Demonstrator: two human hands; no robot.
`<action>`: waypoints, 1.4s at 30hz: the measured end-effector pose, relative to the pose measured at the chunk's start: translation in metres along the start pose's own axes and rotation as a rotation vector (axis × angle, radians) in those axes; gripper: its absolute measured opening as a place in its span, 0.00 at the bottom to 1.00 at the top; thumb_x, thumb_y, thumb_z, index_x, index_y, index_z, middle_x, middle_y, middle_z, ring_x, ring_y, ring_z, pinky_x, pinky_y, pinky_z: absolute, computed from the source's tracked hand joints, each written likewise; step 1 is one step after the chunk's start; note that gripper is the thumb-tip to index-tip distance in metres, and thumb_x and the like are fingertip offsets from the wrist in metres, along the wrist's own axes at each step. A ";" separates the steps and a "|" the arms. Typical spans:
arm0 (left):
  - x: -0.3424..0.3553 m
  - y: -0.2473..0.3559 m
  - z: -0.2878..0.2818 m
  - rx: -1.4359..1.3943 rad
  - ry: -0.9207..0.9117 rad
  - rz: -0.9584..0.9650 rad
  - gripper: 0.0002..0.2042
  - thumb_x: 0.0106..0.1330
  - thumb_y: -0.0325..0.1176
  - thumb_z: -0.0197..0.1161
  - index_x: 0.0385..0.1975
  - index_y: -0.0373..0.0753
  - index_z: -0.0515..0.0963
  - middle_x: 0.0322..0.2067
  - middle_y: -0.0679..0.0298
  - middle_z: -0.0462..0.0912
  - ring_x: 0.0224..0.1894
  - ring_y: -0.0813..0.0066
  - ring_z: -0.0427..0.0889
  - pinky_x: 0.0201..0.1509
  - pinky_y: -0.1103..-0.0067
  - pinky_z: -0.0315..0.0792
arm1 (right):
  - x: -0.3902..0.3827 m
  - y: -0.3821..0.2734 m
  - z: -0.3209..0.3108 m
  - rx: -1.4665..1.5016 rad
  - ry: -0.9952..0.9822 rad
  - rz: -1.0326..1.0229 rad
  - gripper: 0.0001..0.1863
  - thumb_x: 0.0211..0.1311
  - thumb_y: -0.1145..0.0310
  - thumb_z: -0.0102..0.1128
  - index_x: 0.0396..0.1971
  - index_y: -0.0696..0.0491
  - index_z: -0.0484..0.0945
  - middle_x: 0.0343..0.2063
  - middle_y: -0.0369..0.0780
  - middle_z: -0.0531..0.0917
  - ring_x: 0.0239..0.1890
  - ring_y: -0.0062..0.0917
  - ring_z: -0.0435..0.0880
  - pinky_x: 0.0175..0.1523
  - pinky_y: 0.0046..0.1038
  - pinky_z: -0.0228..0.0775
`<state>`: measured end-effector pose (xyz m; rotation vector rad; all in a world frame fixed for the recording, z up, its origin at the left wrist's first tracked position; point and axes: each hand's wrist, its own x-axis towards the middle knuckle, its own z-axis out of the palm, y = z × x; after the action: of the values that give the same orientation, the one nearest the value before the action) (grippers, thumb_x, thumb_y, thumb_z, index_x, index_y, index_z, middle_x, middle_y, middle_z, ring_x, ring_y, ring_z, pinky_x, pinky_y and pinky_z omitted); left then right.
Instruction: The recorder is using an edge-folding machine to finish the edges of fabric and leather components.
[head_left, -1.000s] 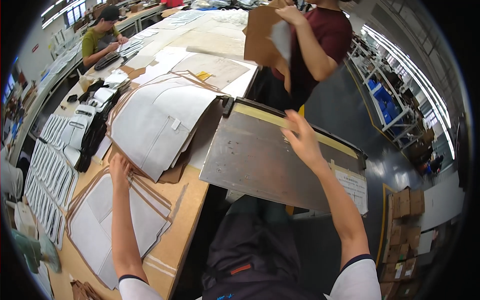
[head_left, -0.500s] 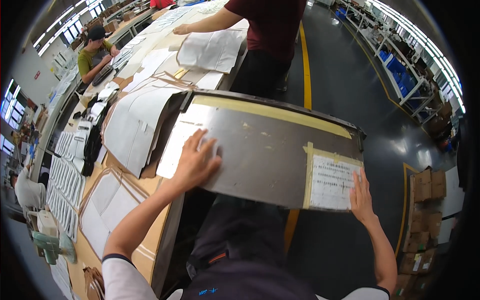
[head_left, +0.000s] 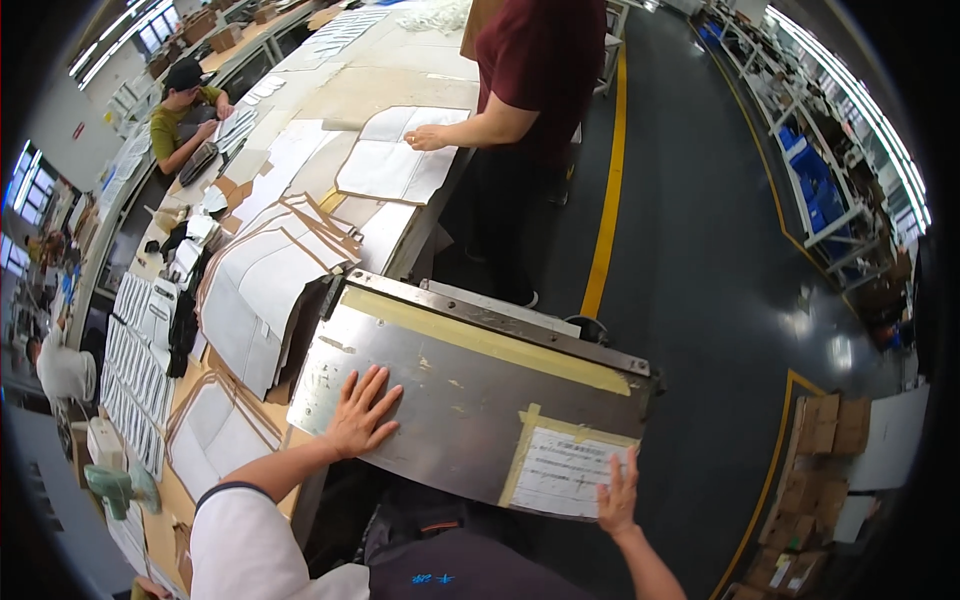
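Note:
In front of me is a wide metal panel (head_left: pixel 440 400), scratched, with a strip of yellow tape (head_left: pixel 480 340) along its far edge. My left hand (head_left: pixel 363 415) lies on the left part of the panel with its fingers spread. My right hand (head_left: pixel 618 492) is at the near right corner, fingers stretched out, over the edge of a taped-on printed sheet (head_left: pixel 560 470). Neither hand grips anything that I can see. A bolted metal bar (head_left: pixel 490 318) runs along the panel's far edge.
Left of the panel, a stack of white pieces with brown edges (head_left: pixel 250 300) lies on the long table (head_left: pixel 345 95). Beyond, a person in a dark red shirt (head_left: pixel 545 90) stands at the table; another person (head_left: pixel 185 120) sits across it. Cardboard boxes (head_left: pixel 820 425) stand at right.
The panel now sits lower and farther left in view, showing more of its far bar. My left hand has flattened onto it. The standing person's hand has come over a white piece.

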<state>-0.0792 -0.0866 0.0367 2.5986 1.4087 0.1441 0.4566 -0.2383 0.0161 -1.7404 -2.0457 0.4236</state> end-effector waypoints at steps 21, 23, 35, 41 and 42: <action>0.092 0.222 0.089 0.138 0.295 -1.033 0.34 0.78 0.54 0.48 0.77 0.39 0.58 0.78 0.43 0.51 0.81 0.46 0.44 0.80 0.48 0.34 | -0.006 0.054 -0.036 0.385 0.007 -0.171 0.28 0.68 0.70 0.64 0.68 0.55 0.72 0.73 0.53 0.64 0.63 0.48 0.76 0.64 0.42 0.73; 0.091 0.216 0.092 0.150 0.307 -1.031 0.34 0.78 0.53 0.48 0.78 0.41 0.57 0.78 0.45 0.51 0.82 0.48 0.44 0.81 0.50 0.34 | -0.012 0.081 -0.050 0.360 -0.008 -0.208 0.27 0.67 0.71 0.65 0.66 0.55 0.74 0.71 0.52 0.67 0.61 0.46 0.78 0.63 0.41 0.74; 0.090 0.224 0.082 0.289 0.270 -1.101 0.30 0.79 0.46 0.48 0.79 0.47 0.57 0.79 0.56 0.53 0.82 0.58 0.47 0.83 0.59 0.39 | -0.077 0.537 -0.197 -0.038 -0.171 0.487 0.10 0.67 0.68 0.61 0.39 0.58 0.85 0.34 0.46 0.88 0.41 0.41 0.88 0.47 0.37 0.79; 0.139 0.224 0.112 0.257 0.174 -1.586 0.29 0.81 0.46 0.43 0.79 0.47 0.57 0.80 0.60 0.53 0.82 0.57 0.49 0.80 0.51 0.46 | -0.100 0.641 -0.240 -0.024 -0.472 0.597 0.14 0.60 0.65 0.61 0.35 0.59 0.88 0.30 0.52 0.89 0.40 0.43 0.91 0.48 0.41 0.81; 0.151 0.221 0.110 0.218 0.213 -1.651 0.28 0.81 0.48 0.44 0.78 0.47 0.59 0.79 0.59 0.55 0.81 0.55 0.50 0.79 0.50 0.46 | -0.070 0.646 -0.247 -0.023 -0.467 0.585 0.14 0.60 0.65 0.62 0.34 0.59 0.88 0.29 0.52 0.89 0.39 0.43 0.91 0.48 0.41 0.81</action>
<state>0.2036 -0.0903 -0.0259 0.7742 3.1127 0.0084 1.1419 -0.2066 -0.0927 -2.4244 -1.7701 1.0719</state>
